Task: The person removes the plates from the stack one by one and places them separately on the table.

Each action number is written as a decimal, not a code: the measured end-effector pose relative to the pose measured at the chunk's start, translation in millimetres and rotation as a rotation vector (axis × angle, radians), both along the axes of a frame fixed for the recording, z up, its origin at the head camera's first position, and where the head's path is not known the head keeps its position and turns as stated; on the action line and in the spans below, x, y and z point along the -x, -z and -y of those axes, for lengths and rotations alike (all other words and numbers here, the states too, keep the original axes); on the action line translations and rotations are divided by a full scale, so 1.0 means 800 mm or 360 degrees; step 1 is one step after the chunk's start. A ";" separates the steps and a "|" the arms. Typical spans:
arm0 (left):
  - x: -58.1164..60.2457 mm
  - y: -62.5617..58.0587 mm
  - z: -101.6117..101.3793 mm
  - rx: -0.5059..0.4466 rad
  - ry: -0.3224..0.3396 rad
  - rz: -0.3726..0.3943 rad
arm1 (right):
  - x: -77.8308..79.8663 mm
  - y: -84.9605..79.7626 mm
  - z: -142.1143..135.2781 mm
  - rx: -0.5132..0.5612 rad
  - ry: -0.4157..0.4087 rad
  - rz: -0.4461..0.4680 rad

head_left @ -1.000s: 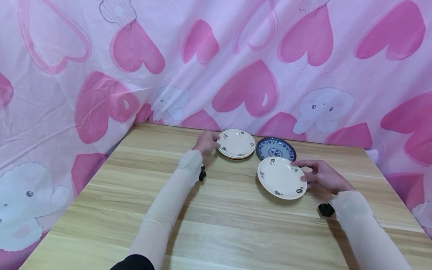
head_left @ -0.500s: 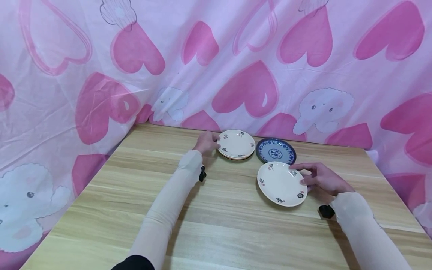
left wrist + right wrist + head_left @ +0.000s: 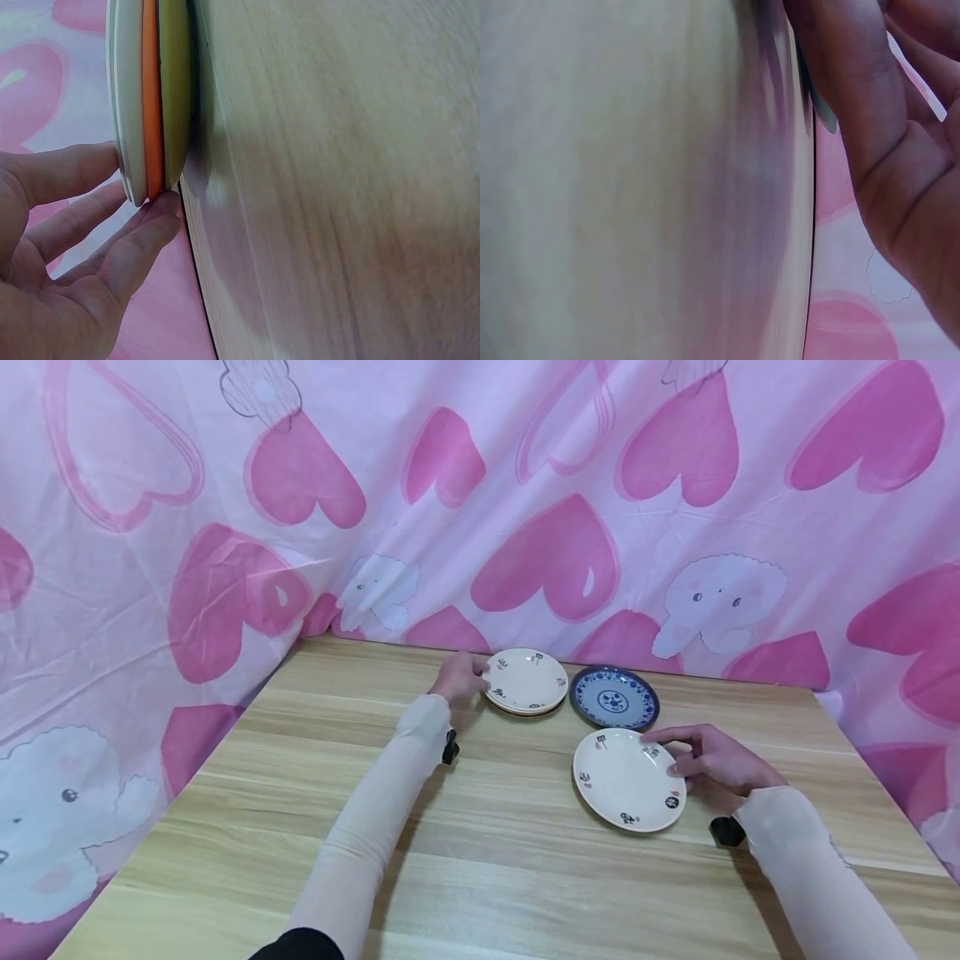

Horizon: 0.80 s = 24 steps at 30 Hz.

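My right hand [image 3: 716, 757] grips a white plate [image 3: 628, 779] by its right rim, with fingers at the far edge and thumb at the side. Small dark and red motifs ring that plate. At the far middle of the table, my left hand [image 3: 459, 677] holds the left rim of a plate stack [image 3: 525, 680]. Seen edge-on in the left wrist view, the stack has a white plate [image 3: 129, 90] on top, an orange layer [image 3: 152, 97] under it and a yellowish layer [image 3: 175, 90] at the bottom. In the right wrist view, fingers hide most of the plate.
A blue-and-white patterned plate [image 3: 613, 697] with a dark rim lies right of the stack, just behind the white plate. The wooden table [image 3: 480, 877] ends at a pink heart-print cloth [image 3: 543, 556] behind and at the left.
My right hand's white plate has come nearer to me and tipped lower, uncovering the blue patterned plate behind it. My left hand and the stack have stayed in place.
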<state>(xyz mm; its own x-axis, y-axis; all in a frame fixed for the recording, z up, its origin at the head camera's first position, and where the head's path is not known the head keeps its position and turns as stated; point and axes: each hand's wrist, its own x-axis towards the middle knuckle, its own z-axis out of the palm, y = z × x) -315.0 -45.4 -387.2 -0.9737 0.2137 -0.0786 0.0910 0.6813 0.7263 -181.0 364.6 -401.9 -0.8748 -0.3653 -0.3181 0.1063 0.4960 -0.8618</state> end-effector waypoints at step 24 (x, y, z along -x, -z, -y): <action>0.003 0.002 0.000 -0.0009 -0.0008 0.0013 | 0.008 -0.008 0.018 -0.0554 -0.0103 -0.0241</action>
<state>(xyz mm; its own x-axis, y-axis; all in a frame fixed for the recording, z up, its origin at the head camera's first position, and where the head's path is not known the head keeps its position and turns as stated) -317.7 -45.3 -389.0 -0.9741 0.2096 -0.0852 0.0818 0.6775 0.7309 -187.6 350.1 -395.3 -0.9000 -0.3141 -0.3020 -0.0502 0.7633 -0.6441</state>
